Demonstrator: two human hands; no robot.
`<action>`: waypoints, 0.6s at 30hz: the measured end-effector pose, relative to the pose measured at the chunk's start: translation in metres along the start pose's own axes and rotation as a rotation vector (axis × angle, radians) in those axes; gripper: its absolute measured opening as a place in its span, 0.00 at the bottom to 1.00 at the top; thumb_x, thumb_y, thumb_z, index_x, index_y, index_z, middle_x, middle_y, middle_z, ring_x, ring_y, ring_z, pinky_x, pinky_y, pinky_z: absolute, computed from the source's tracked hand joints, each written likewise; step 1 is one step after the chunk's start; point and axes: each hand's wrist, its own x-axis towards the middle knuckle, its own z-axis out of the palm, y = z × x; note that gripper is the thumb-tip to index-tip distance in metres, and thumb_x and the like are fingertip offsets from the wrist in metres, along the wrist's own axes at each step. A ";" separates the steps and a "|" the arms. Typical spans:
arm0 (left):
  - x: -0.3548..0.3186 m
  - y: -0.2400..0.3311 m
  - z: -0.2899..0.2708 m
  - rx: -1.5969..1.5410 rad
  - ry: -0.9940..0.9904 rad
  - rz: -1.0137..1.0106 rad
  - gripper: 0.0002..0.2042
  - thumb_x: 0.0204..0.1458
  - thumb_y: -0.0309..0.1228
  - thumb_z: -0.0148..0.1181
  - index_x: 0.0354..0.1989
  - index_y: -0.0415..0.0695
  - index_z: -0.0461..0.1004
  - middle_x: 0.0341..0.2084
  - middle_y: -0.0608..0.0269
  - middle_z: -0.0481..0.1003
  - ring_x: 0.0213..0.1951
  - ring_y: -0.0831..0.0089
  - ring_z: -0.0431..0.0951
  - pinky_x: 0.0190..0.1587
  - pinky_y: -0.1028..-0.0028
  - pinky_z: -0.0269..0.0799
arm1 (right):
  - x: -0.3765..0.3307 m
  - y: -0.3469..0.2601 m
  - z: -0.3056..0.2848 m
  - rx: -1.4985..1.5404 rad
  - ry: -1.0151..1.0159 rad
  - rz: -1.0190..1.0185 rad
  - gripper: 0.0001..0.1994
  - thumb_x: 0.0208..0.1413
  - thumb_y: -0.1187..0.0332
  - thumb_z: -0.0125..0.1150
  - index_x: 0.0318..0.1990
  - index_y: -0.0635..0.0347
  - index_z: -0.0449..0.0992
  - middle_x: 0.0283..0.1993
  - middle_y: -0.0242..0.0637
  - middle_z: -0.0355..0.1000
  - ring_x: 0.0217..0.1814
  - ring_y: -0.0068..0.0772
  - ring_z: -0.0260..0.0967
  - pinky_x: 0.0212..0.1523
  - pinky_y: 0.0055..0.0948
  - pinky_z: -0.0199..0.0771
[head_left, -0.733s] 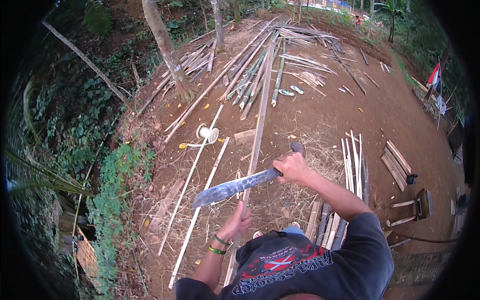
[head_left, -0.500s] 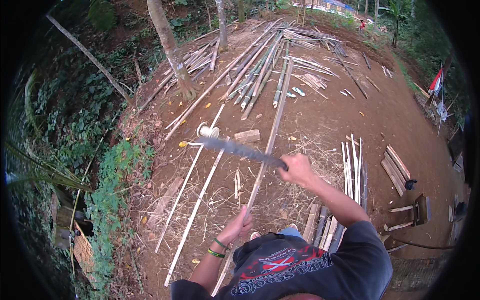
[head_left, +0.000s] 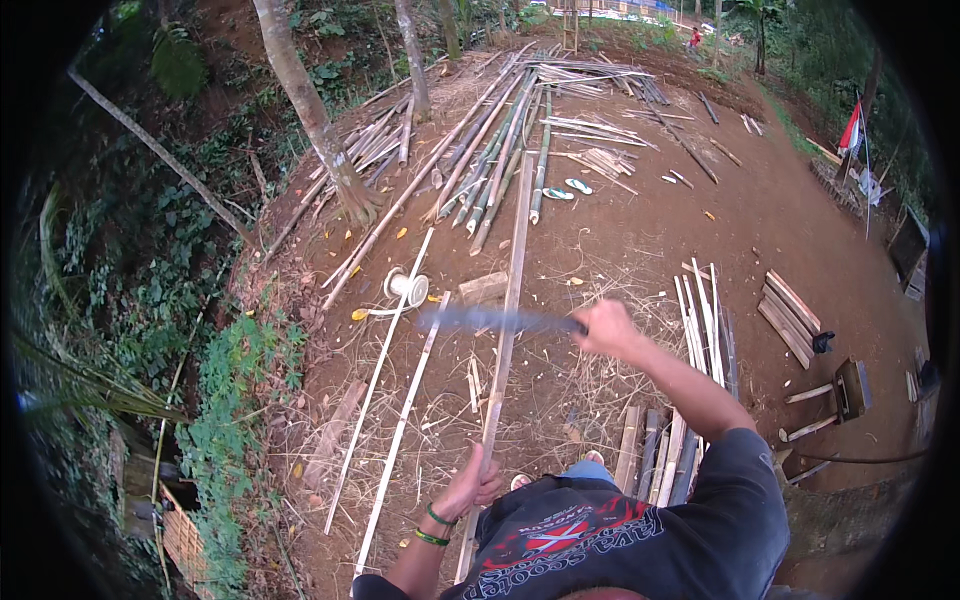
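Wrapped around a long split bamboo strip (head_left: 517,235) is my left hand (head_left: 470,487), its thumb lying up along the strip. The strip slants from my lap area away across the ground ahead. My right hand (head_left: 608,328) is closed on the dark handle of a machete (head_left: 480,319). Its blade points left, blurred by motion, and lies across the strip in view; whether it touches cannot be made out. Left of the strip, two pale thin bamboo strips (head_left: 402,425) lie on the soil. Beyond the blade sits a short wooden block (head_left: 484,288).
A white spool (head_left: 407,288) stands past the pale strips. Farther off lie piled bamboo poles (head_left: 500,140) and sandals (head_left: 578,186). Cut strips (head_left: 704,320) and split pieces (head_left: 655,455) lie to my right, near a small wooden stool (head_left: 850,390). Plants (head_left: 240,380) line the left slope.
The machete has swung from a tilted position to nearly level, its tip lower. My left hand stays on the bamboo strip. The whole view has shifted slightly.
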 end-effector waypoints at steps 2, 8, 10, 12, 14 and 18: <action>-0.005 -0.021 -0.002 -0.087 -0.045 -0.081 0.31 0.63 0.66 0.25 0.21 0.52 0.52 0.12 0.78 0.51 0.13 0.84 0.49 0.15 0.82 0.44 | 0.020 0.045 -0.014 0.217 0.036 0.474 0.10 0.51 0.61 0.61 0.28 0.58 0.79 0.16 0.36 0.72 0.17 0.36 0.71 0.23 0.40 0.77; -0.012 -0.009 -0.010 -0.009 -0.011 -0.105 0.30 0.63 0.66 0.25 0.21 0.52 0.52 0.12 0.78 0.50 0.14 0.84 0.48 0.16 0.81 0.44 | -0.005 -0.016 0.009 -0.027 -0.175 -0.016 0.09 0.49 0.61 0.60 0.31 0.56 0.79 0.19 0.36 0.73 0.18 0.34 0.72 0.24 0.42 0.78; -0.022 -0.019 -0.009 0.003 -0.033 -0.115 0.31 0.63 0.66 0.25 0.21 0.52 0.52 0.13 0.78 0.50 0.14 0.84 0.48 0.16 0.81 0.44 | -0.014 -0.019 0.014 -0.039 -0.171 -0.225 0.09 0.49 0.62 0.60 0.31 0.56 0.79 0.19 0.37 0.73 0.18 0.35 0.73 0.25 0.42 0.79; -0.024 -0.030 -0.011 -0.051 -0.055 -0.118 0.30 0.63 0.65 0.23 0.22 0.52 0.52 0.13 0.78 0.49 0.14 0.84 0.48 0.16 0.82 0.44 | 0.018 0.027 -0.004 0.039 -0.088 0.166 0.08 0.50 0.65 0.58 0.29 0.58 0.79 0.19 0.39 0.74 0.19 0.34 0.74 0.25 0.42 0.78; -0.026 -0.038 -0.016 -0.020 -0.062 -0.118 0.30 0.63 0.65 0.23 0.22 0.52 0.52 0.13 0.79 0.49 0.14 0.84 0.47 0.16 0.82 0.43 | 0.032 0.070 -0.029 0.128 0.114 0.404 0.09 0.53 0.67 0.56 0.31 0.60 0.80 0.19 0.39 0.74 0.18 0.32 0.73 0.24 0.39 0.78; -0.026 -0.030 -0.013 -0.077 -0.011 -0.191 0.31 0.63 0.66 0.24 0.22 0.52 0.53 0.12 0.79 0.50 0.13 0.85 0.47 0.15 0.82 0.43 | 0.012 0.020 -0.009 0.058 -0.125 0.231 0.09 0.53 0.67 0.55 0.33 0.60 0.81 0.19 0.38 0.74 0.19 0.35 0.73 0.27 0.38 0.81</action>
